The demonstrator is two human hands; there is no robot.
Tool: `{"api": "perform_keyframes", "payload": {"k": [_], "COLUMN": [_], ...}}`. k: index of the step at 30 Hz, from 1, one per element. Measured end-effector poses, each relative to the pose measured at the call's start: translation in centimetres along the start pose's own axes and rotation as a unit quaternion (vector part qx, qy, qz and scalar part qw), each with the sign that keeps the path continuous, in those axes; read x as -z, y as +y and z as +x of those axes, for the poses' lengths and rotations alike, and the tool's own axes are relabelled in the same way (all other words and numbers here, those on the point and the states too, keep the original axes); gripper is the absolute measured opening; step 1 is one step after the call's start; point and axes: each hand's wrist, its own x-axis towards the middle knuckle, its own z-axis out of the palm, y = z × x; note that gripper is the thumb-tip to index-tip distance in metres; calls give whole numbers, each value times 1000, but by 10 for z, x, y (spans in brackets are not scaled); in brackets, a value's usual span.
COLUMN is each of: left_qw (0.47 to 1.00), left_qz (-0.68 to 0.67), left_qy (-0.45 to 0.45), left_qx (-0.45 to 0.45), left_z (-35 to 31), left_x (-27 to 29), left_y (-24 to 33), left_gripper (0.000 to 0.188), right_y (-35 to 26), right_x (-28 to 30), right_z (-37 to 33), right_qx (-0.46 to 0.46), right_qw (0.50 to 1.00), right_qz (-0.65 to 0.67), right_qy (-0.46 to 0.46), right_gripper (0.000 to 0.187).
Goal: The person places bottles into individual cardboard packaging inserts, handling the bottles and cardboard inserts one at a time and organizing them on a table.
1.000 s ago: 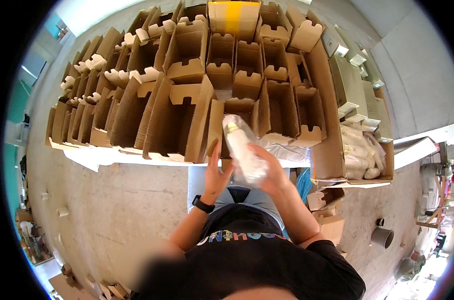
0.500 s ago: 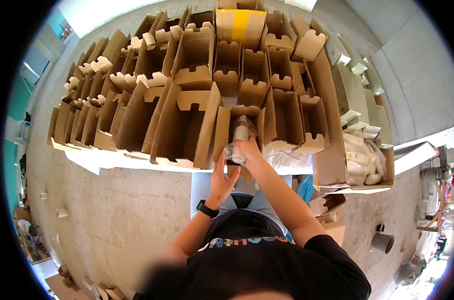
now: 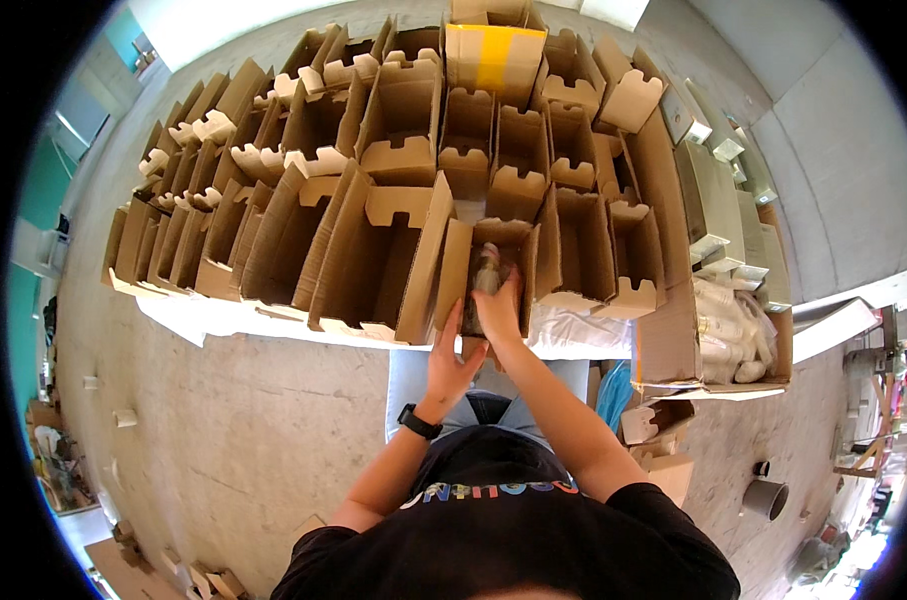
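An open brown cardboard box [image 3: 521, 240] stands at the front edge of the group, in the middle. Inside it lies a bottle-shaped item in clear plastic wrap [image 3: 486, 262], its near part covered by my hand. My right hand [image 3: 498, 305] reaches down into the box with its fingers closed round this wrapped item. My left hand [image 3: 453, 365], with a black watch on the wrist, rests against the box's near left corner. Its fingers are stretched upward along the wall and the thumb points apart toward the front flap.
Rows of open cardboard boxes [image 3: 373, 255] with notched flaps crowd the table around my hands. To the right, a large carton [image 3: 663, 345] holds several wrapped pale items [image 3: 723, 325] and pale closed boxes [image 3: 708, 195]. White sheeting [image 3: 578, 330] hangs at the table's front edge.
The wrapped item has gone down deeper into the box under my right hand. My left hand has shifted from the item's near end to the box's corner. The view has moved slightly.
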Motion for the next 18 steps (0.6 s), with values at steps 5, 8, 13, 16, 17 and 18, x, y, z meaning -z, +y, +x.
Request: {"api": "perform_keyframes", "payload": {"k": [5,8,13,16,17,18], "left_qw": [1000,999,999,999,1000,999], "left_qz": [21,46,40,20,27,35], "left_qy": [1,0,-2,-11,-4,3], "left_qx": [-8,3,14,29,14,-1], "left_z": [-1,-1,-1,0,0,-1], "left_x": [0,1,1,2,1,0], "left_y": [-5,-1,4,3,1,-2], "left_gripper": [79,80,77,77,78,79], "right_y": [-23,-35,-45,-46,-45,-44], "right_x": [12,16,20,22,23,24], "right_z": [-9,5,15,13,8,3], "right_qx": [305,336,332,326,323,321], "right_qw": [946,932,901,888,886,883], "right_qz": [-68,-103,-262,-311,-321,-331], "right_qy": [84,89,94,90,90,90], "right_gripper": [82,83,86,79,77,75]}}
